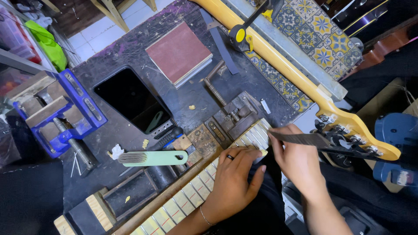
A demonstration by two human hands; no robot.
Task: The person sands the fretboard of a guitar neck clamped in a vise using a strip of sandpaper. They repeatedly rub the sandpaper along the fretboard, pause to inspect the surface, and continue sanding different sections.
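Below, near the middle of the bench, a pale fretboard [191, 196] with metal frets is seen lying slantwise from the lower left up toward a small metal clamp block [233, 114]. The left hand [233, 180], with a dark ring and a thin bracelet, is laid flat on the upper end of the fretboard, fingers spread and pressed down rather than curled round anything. The right hand [296, 159] is closed about a flat dark file [298, 138], which is held pinched between thumb and fingers with its tip pointed toward the end of the fretboard, just beside the last frets; whether the tip touches the wood cannot be told. Behind the right hand, a yellow guitar neck [278, 61] is shown stretching from the top of the frame down to its headstock [357, 130] with tuning pegs, resting over a patterned tile strip [313, 30]. On the dark, scratched bench top [130, 48] are also set a black phone [133, 99], a reddish sanding block [179, 53], a green-handled brush [152, 158] and, at the left edge, a blue vise [61, 109]. A blue guitar body [398, 143] is partly visible at the far right.
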